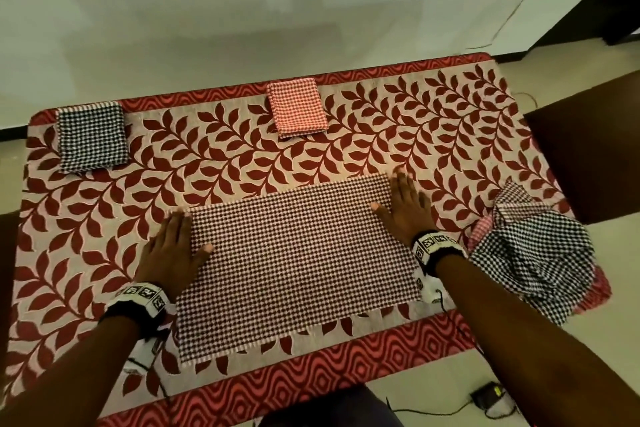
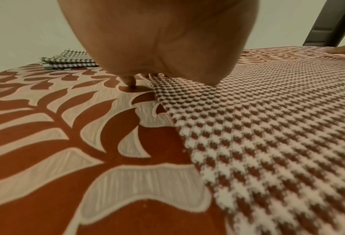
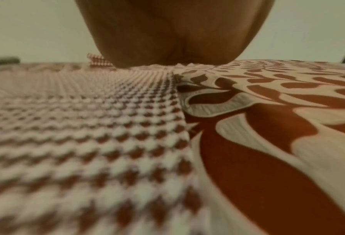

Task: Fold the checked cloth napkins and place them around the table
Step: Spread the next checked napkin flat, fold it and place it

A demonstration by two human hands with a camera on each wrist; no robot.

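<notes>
A maroon-and-white checked napkin point(image 1: 298, 260) lies flat as a long rectangle in the middle of the table. My left hand point(image 1: 173, 246) presses flat on its left edge with straight fingers. My right hand point(image 1: 405, 204) lies flat on its right edge near the far corner. In the left wrist view the palm point(image 2: 157, 39) sits over the napkin's edge point(image 2: 258, 127). The right wrist view shows the palm point(image 3: 173, 31) above the napkin point(image 3: 87, 127). A folded black checked napkin point(image 1: 91, 137) lies at the far left, a folded red checked one point(image 1: 298, 107) at the far middle.
A heap of unfolded checked napkins point(image 1: 533, 253) sits at the table's right edge. The tablecloth point(image 1: 433, 121) has dark red leaves and a red wavy border. A dark chair point(image 1: 588, 156) stands at the right. A black adapter with cable point(image 1: 491, 399) lies on the floor.
</notes>
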